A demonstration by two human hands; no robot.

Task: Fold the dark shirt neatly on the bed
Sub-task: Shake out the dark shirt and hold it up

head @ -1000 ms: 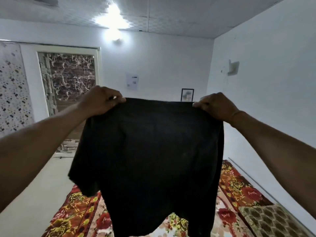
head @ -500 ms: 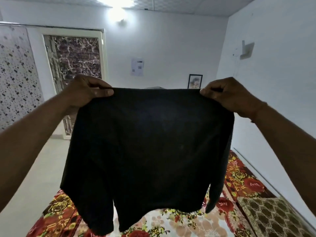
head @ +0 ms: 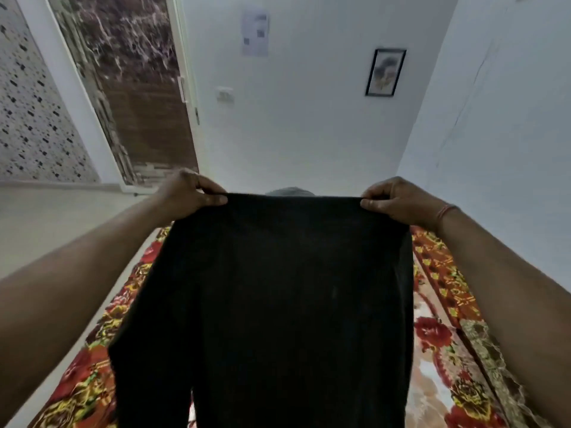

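The dark shirt (head: 278, 304) hangs spread out in front of me, held up by its straight top edge. My left hand (head: 188, 196) pinches the left corner of that edge. My right hand (head: 398, 197) pinches the right corner, with a thin band on its wrist. The cloth drops down past the bottom of the view and covers the middle of the bed (head: 445, 341), which wears a red and yellow floral cover. A sleeve hangs at the shirt's lower left.
A grey rounded thing (head: 289, 191) peeks over the shirt's top edge at the far end of the bed. A patterned pillow (head: 491, 350) lies at the bed's right side by the white wall. Pale floor (head: 55, 217) and a door (head: 139, 88) lie to the left.
Both hands have come down with the shirt, and the view has tilted downward. More of the bed shows at both sides, and the ceiling has left the view.
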